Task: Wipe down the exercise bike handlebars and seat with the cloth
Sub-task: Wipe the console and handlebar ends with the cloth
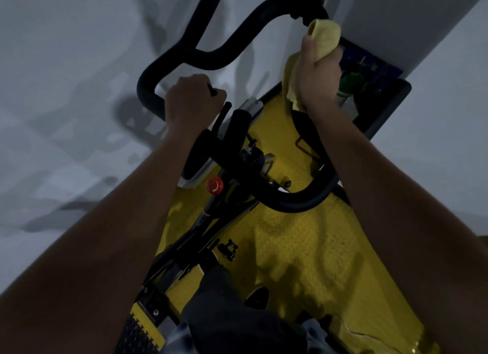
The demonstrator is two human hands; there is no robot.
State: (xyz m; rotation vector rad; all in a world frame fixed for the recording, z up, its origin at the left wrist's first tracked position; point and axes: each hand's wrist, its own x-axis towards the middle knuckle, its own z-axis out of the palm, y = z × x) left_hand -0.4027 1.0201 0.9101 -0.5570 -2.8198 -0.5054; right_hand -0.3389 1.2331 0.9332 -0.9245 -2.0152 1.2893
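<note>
Right hand grips a yellow cloth, fingers and thumb curled round it, wrapped w/ it over the right-side bar of the black handlebars, just below the top bend near the wall. Cloth bunches out above the thumb, touching the bar's end wrap, & a loose tail hangs down left of the wrist. Right forearm runs up from the lower right corner, crossing in front of the lower handlebar loop.

Left hand is closed in a fist round the left-side bar, knuckles up, a bit of black grip showing betw. the fingers. No cloth in it. Left forearm comes up from the lower left.

Handlebars: one black tube snaking from the left loop up thru an S-bend to the upper right, foam-covered. Below the hands sit the bike's stem & frame, black, w/ a red knob roughly centre of frame, just under the stem. A black pedal w/ strap shows lower down.

Bike stands on a yellow mat w/ dark edging. White wall on the left carries grey shadows of the bars. Behind the right hand, a green bottle stands near the corner; partly hidden. Seat not visible. Lighting is dim, detail low.
</note>
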